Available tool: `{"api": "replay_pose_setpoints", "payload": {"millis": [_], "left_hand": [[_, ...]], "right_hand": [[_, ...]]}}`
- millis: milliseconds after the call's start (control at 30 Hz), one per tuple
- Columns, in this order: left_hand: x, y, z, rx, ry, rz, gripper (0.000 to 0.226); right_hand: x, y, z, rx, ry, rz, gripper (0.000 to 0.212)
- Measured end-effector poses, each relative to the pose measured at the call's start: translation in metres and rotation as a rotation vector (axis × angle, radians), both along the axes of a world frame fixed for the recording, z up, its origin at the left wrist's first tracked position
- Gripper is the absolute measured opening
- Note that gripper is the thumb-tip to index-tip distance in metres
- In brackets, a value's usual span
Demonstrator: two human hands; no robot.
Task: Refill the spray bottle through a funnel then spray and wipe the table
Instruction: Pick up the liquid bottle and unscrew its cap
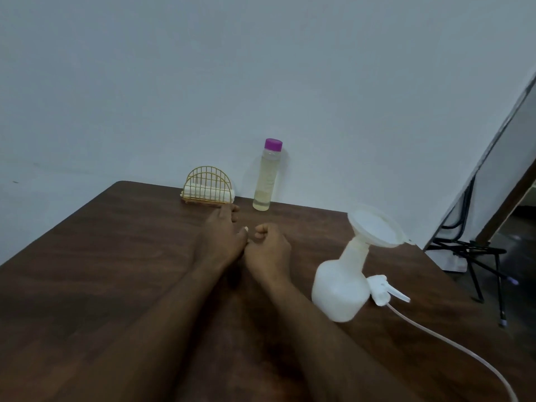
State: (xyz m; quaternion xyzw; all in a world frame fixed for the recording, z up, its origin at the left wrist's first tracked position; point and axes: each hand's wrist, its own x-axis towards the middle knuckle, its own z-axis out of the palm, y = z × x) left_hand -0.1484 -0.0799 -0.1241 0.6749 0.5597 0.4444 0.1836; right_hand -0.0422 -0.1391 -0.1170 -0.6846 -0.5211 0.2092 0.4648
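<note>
I get one view, from a head-worn wide-angle camera. It faces forward and down, close over the wooden table [87,285], toward the wall [261,68] behind.

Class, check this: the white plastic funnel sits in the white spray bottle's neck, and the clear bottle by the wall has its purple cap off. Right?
No: the head view shows the purple cap on the clear bottle. The white plastic funnel does sit in the neck of the white spray bottle.
</note>
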Motion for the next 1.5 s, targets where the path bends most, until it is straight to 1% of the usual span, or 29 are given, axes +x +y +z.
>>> {"api": "replay_pose_setpoints", "payload": {"millis": [67,167,233,267,333,400,433,533,600,733,867,1067,1133,1233,1300,1400,1500], "left_hand": [[-0.008,0.026,0.002,0.046,0.127,0.048,0.051],[-0.021,0.061,0.006,0.145,0.288,0.169,0.058],[-0.032,0.081,0.005,0.179,0.344,0.254,0.065],[-0.038,0.091,0.003,0.174,0.328,0.296,0.070],[-0.050,0.110,-0.002,0.097,0.182,0.380,0.079],[-0.062,0.128,-0.006,-0.022,-0.002,0.443,0.084],[-0.066,0.136,-0.008,-0.062,-0.049,0.446,0.084],[-0.071,0.158,-0.011,-0.047,-0.036,0.331,0.072],[-0.072,0.170,-0.012,-0.024,-0.021,0.255,0.057],[-0.074,0.176,-0.019,0.002,-0.081,0.274,0.025],[-0.077,0.160,-0.018,-0.004,-0.118,0.282,0.015],[-0.092,0.103,-0.014,-0.026,-0.111,0.179,0.015],[-0.100,0.073,-0.012,-0.017,-0.096,0.164,0.014],[-0.114,0.023,-0.009,-0.024,-0.087,0.141,0.013],[-0.124,-0.012,-0.009,-0.034,-0.083,0.108,0.013],[-0.138,-0.064,-0.009,-0.050,-0.061,0.114,0.014],[-0.150,-0.108,-0.011,-0.060,-0.071,0.108,0.014]], "right_hand": [[-0.007,0.040,0.006,-0.015,0.044,-0.071,0.040],[-0.011,0.095,0.013,-0.017,0.062,-0.202,0.054],[-0.009,0.123,0.013,-0.014,0.118,-0.280,0.066],[-0.008,0.136,0.011,-0.017,0.150,-0.312,0.073],[-0.005,0.158,0.005,-0.023,0.180,-0.354,0.084],[-0.003,0.178,-0.002,-0.009,0.144,-0.372,0.091],[-0.002,0.186,-0.005,0.003,0.120,-0.374,0.093],[0.002,0.207,-0.007,0.013,0.091,-0.366,0.093],[0.004,0.217,-0.008,-0.003,0.093,-0.372,0.084],[0.006,0.221,-0.012,-0.008,0.039,-0.410,0.062],[-0.002,0.202,-0.012,0.002,0.000,-0.369,0.055],[-0.019,0.142,-0.009,-0.008,0.046,-0.294,0.051],[-0.025,0.113,-0.008,-0.010,0.036,-0.254,0.046],[-0.033,0.060,-0.006,-0.020,-0.025,-0.183,0.049],[-0.034,0.021,-0.006,-0.027,-0.031,-0.137,0.051],[-0.034,-0.033,-0.005,-0.035,-0.057,-0.077,0.054],[-0.032,-0.085,-0.008,-0.033,-0.080,-0.041,0.052]]}}
